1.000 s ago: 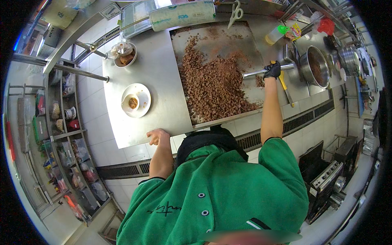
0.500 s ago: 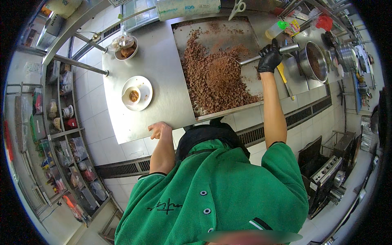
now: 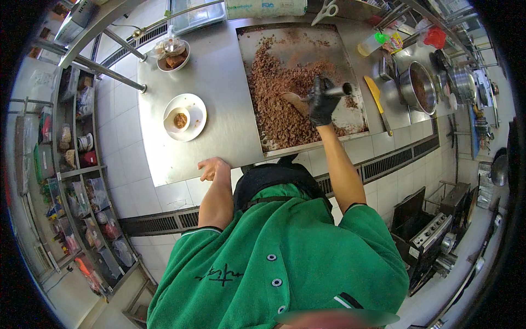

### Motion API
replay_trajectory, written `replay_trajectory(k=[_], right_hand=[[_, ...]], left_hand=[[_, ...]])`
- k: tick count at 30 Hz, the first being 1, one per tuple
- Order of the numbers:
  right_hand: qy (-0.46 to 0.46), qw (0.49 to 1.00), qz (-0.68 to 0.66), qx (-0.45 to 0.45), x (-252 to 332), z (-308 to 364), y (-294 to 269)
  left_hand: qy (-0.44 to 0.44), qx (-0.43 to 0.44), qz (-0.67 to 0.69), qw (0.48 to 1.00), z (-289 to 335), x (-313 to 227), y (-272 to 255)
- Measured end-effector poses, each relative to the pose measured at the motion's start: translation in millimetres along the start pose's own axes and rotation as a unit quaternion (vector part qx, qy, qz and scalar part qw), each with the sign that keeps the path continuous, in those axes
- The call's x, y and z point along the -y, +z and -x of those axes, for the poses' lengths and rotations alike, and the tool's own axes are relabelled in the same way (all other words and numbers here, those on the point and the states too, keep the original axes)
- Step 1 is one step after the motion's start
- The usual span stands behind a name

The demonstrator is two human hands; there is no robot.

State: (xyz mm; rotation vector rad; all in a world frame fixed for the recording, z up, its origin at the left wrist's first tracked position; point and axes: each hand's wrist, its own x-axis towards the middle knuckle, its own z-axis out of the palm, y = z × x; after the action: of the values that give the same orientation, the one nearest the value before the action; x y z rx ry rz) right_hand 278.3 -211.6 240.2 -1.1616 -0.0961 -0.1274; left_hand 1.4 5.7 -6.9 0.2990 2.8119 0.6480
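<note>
My right hand (image 3: 322, 104), in a black glove, grips the thick metal handle of a ladle (image 3: 345, 88). The head of the ladle lies among brown crumbly pieces (image 3: 274, 120), which partly hide it. These pieces are heaped in a shallow metal tray (image 3: 350, 60), mostly on its left side. My bare left hand (image 3: 213, 168) rests at the front edge of the steel table (image 3: 224, 120), holding nothing, its fingers apart and slightly bent.
On the table's left stand a white plate (image 3: 200, 123) with a small cup (image 3: 174, 122) and a bowl (image 3: 186, 61) of food. To the right are a yellow-handled knife (image 3: 372, 88), a deep metal pot (image 3: 405, 90) and a green-capped bottle (image 3: 368, 46). White scissors (image 3: 327, 12) lie behind the tray.
My right hand has moved left and nearer with the ladle, from the tray's right edge to over the pieces. The handle now tilts up more. My left hand stays at the table edge.
</note>
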Motion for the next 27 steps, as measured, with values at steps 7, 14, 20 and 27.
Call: replay_trajectory(k=[7,14,20,27], right_hand=[[-0.237,0.928,0.245,0.153,-33.0,14.2,-37.3],[-0.221,0.841,0.42,0.258,-55.3,-14.7,-23.8],[-0.161,0.939,0.22,0.21,-42.7,-5.6,-5.7],[-0.211,0.886,0.328,0.253,-13.1,28.1,-11.1]], left_hand=[[0.002,0.002,-0.003,1.0,0.9,4.4,1.6],[0.018,0.003,-0.003,1.0,1.2,5.0,1.4],[0.013,0.043,-0.015,0.999,4.9,1.6,-11.9],[0.018,0.03,-0.021,0.999,1.1,2.9,-6.4]])
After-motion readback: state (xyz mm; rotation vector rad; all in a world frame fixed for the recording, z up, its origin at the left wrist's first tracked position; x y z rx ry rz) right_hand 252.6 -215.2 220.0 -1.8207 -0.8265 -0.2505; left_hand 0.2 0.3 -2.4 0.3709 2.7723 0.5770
